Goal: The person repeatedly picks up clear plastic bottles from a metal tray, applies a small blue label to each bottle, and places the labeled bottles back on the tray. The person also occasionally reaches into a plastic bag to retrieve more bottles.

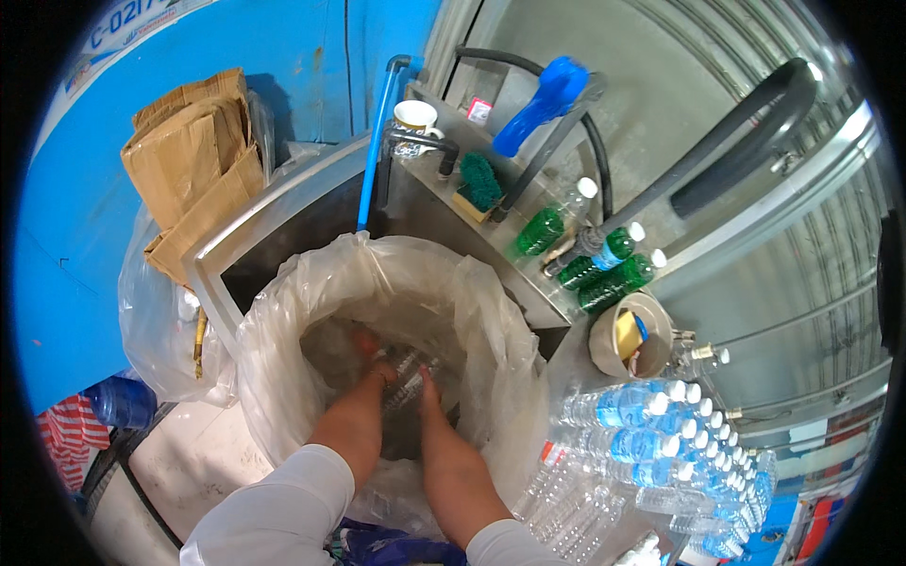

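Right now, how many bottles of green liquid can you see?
3: a first bottle near the green scrubber, a blue-labelled bottle farther right, and a third bottle closest to the round tub. Others may be hidden.

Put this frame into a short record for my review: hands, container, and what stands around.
Left hand: the left hand is low inside the bag, blurred; grip unclear
Right hand: the right hand is beside the bottle; grip unclear
Between hands: clear ribbed plastic bottle
Container: opening lined with a whitish translucent plastic bag
Behind: grey metal sink; white patterned mug; three white-capped plastic bottles showing green
Right side: round beige bowl; many clear plastic bottles with blue labels
Left side: folded brown cardboard
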`<state>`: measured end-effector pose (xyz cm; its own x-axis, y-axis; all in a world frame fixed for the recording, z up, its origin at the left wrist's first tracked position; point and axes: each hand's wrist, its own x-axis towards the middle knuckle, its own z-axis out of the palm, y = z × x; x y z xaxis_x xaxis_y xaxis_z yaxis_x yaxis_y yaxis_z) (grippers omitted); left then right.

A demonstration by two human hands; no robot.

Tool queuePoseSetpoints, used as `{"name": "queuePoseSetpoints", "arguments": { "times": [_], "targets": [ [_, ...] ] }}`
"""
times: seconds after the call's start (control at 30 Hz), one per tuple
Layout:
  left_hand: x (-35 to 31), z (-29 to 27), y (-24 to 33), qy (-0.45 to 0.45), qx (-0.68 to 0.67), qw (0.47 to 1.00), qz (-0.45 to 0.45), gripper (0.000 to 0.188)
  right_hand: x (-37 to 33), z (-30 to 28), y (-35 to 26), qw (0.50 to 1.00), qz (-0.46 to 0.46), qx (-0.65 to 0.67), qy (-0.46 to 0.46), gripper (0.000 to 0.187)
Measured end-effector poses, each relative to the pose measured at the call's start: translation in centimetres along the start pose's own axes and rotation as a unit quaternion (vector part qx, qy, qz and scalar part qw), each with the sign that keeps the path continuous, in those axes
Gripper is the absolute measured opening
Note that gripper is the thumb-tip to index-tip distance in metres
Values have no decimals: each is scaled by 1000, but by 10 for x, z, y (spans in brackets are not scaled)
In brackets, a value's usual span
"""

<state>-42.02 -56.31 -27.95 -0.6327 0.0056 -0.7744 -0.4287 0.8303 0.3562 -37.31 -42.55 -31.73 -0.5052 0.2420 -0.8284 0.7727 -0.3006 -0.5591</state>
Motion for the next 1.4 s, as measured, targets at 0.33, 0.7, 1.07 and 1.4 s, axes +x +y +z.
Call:
{"name": "queuePoseSetpoints", "arguments": {
  "times": [0.33, 0.7, 1.07, 1.4],
  "targets": [
    [15, 13, -16, -45, 27, 998, 28, 43, 21, 0, 26, 987, -22, 73, -140, 89],
    [-214, -209, 59, -113, 124, 974, 149, 39, -272, -19, -155, 918, 38, 42, -392, 87],
    [-544, 83, 178, 119, 110, 850, 502, 67, -456, -464, -58, 892, -370, -4, -260, 50],
    [-494, 305, 351, 299, 9, 792, 533, 74, -445, -655, -41, 931, -361, -28, -50, 54]
  ]
}}
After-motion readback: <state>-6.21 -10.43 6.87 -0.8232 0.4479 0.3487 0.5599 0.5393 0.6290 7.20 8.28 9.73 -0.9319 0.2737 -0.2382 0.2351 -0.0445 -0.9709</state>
